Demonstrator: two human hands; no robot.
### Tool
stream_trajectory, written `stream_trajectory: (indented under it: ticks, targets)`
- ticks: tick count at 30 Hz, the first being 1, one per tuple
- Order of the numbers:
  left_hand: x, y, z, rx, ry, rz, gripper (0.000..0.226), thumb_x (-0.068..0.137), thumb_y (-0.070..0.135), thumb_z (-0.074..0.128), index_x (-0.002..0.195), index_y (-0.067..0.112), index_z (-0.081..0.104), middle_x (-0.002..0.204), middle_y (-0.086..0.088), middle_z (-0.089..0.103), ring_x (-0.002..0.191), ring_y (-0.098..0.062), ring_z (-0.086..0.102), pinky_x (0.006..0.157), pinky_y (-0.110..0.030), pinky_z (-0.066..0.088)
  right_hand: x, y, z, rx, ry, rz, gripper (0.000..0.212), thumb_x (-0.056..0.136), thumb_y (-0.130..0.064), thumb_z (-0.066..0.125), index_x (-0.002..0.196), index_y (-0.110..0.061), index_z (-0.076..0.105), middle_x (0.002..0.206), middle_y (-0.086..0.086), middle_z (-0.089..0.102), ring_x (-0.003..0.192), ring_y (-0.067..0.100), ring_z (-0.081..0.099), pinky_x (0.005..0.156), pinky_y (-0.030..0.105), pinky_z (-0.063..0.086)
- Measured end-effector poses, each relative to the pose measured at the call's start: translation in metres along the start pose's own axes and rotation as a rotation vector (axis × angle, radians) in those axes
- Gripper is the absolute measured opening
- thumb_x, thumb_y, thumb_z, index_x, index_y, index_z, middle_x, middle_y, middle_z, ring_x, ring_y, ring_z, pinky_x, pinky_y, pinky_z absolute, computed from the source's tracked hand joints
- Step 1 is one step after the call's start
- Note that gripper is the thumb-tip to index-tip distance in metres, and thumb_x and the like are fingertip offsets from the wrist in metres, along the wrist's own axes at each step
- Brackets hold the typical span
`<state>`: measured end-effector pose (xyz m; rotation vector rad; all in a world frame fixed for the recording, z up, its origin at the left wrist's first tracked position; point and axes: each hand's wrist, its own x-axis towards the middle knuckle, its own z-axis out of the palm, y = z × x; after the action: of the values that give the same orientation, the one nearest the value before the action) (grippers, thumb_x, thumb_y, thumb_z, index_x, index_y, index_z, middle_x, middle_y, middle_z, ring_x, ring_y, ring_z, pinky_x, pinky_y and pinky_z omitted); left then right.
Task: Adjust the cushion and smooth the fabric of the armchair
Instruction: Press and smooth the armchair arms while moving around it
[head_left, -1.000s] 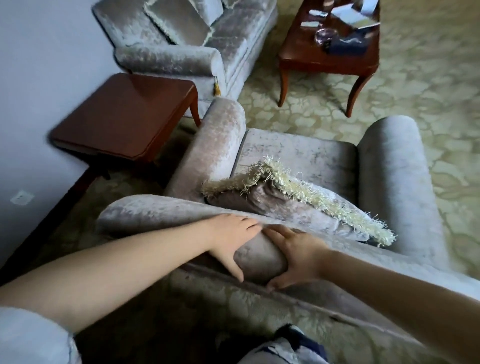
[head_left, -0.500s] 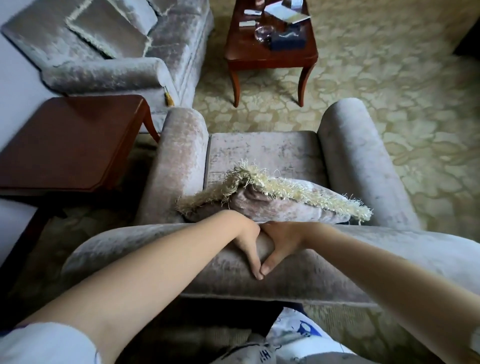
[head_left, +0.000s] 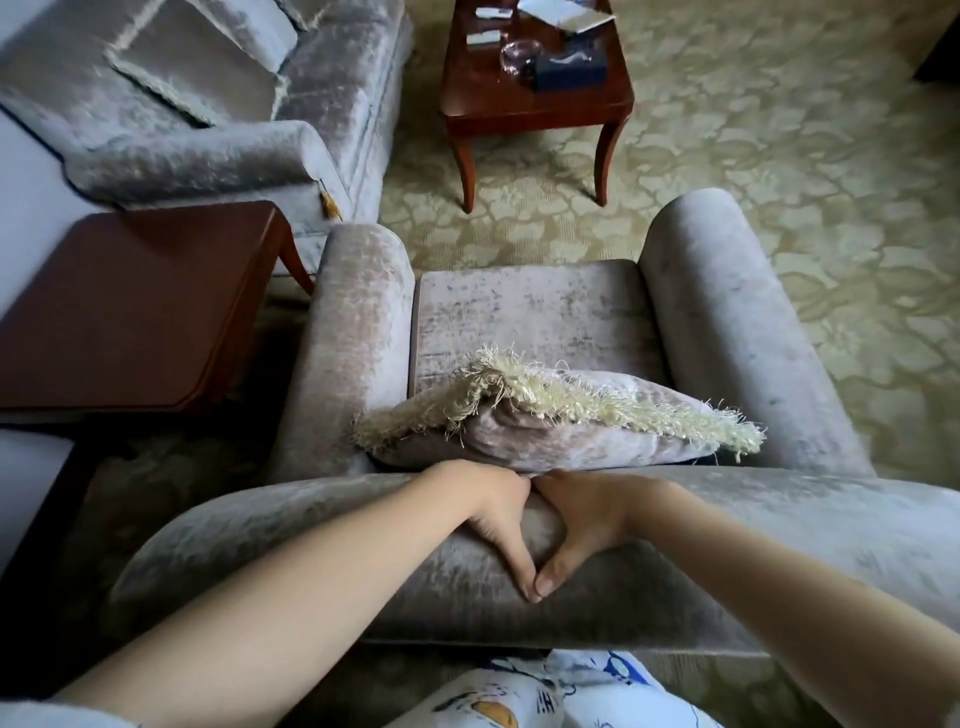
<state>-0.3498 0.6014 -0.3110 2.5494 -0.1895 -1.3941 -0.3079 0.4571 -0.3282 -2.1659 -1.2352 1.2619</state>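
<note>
Grey velvet armchair (head_left: 524, 312) viewed from behind; fringed cushion (head_left: 561, 421) lies on seat, propped against backrest. L hand (head_left: 493, 512) & R hand (head_left: 584, 517) pressed flat on backrest top, fingers spread over far edge, thumb tips touching.

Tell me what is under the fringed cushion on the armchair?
The fringed cushion rests on the armchair's grey seat. Whatever lies directly beneath the cushion is covered.
</note>
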Motion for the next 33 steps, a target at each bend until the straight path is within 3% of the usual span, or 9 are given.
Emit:
stream_trajectory:
  ticks: [6, 11, 17, 26, 28, 31, 33]
  targets:
    - [-0.007, -0.002, -0.012, -0.066, 0.024, -0.016, 0.119, 0.04, 0.058, 0.087, 0.138, 0.009, 0.04, 0.139, -0.001, 0.049, 0.12, -0.019, 0.05, 0.106, -0.033, 0.037, 0.004, -0.009, -0.01, 0.035, 0.005, 0.022, 0.106, 0.052, -0.058, 0.084, 0.141, -0.026, 0.036, 0.144, -0.009, 0.043, 0.13, 0.012, 0.039, 0.103, 0.02, 0.023]
    - [-0.016, -0.001, 0.009, -0.139, 0.097, 0.0, 0.123, 0.04, 0.057, 0.087, 0.14, 0.01, 0.034, 0.142, 0.0, 0.044, 0.123, -0.017, 0.046, 0.099, -0.021, 0.031, 0.002, -0.008, 0.007, 0.003, 0.049, 0.011, 0.115, 0.047, -0.063, 0.083, 0.143, -0.026, 0.03, 0.148, -0.008, 0.037, 0.133, 0.011, 0.034, 0.107, 0.022, 0.019]
    - [-0.012, -0.004, 0.007, -0.087, 0.064, -0.002, 0.139, 0.031, 0.065, 0.084, 0.144, 0.009, 0.026, 0.148, 0.0, 0.038, 0.128, -0.019, 0.042, 0.109, -0.034, 0.033, 0.004, -0.008, 0.003, 0.02, -0.003, 0.017, 0.12, 0.044, -0.066, 0.082, 0.143, -0.029, 0.027, 0.144, -0.014, 0.036, 0.121, -0.002, 0.031, 0.1, 0.016, 0.017]
    - [0.007, -0.01, -0.016, 0.039, 0.0, -0.002, 0.125, 0.039, 0.062, 0.086, 0.138, 0.001, 0.039, 0.141, -0.006, 0.048, 0.122, -0.023, 0.051, 0.105, -0.032, 0.039, 0.02, 0.008, -0.006, -0.059, 0.006, 0.052, 0.13, 0.026, -0.089, 0.065, 0.137, -0.035, 0.024, 0.145, -0.01, 0.039, 0.128, 0.013, 0.04, 0.103, 0.024, 0.028]
    - [0.009, -0.015, -0.03, 0.055, -0.019, -0.004, 0.117, 0.039, 0.061, 0.086, 0.132, 0.002, 0.047, 0.135, -0.004, 0.054, 0.116, -0.022, 0.054, 0.103, -0.032, 0.041, 0.028, 0.006, -0.018, -0.019, 0.001, 0.035, 0.127, 0.028, -0.088, 0.067, 0.137, -0.036, 0.026, 0.144, -0.013, 0.039, 0.128, 0.009, 0.04, 0.106, 0.025, 0.029]
    - [0.007, -0.028, -0.048, 0.042, -0.017, -0.019, 0.115, 0.036, 0.063, 0.085, 0.131, 0.006, 0.05, 0.131, -0.001, 0.057, 0.113, -0.02, 0.056, 0.101, -0.032, 0.043, 0.04, -0.002, -0.035, 0.041, 0.033, -0.019, 0.122, 0.037, -0.079, 0.074, 0.141, -0.033, 0.029, 0.143, -0.017, 0.038, 0.123, -0.003, 0.034, 0.1, 0.013, 0.021]
    - [0.001, -0.038, -0.052, 0.006, 0.006, -0.036, 0.117, 0.037, 0.061, 0.086, 0.134, 0.007, 0.046, 0.133, 0.0, 0.055, 0.115, -0.019, 0.055, 0.102, -0.032, 0.041, 0.048, -0.008, -0.039, 0.051, 0.04, -0.023, 0.122, 0.039, -0.076, 0.076, 0.142, -0.031, 0.029, 0.143, -0.015, 0.039, 0.125, 0.001, 0.036, 0.098, 0.013, 0.02]
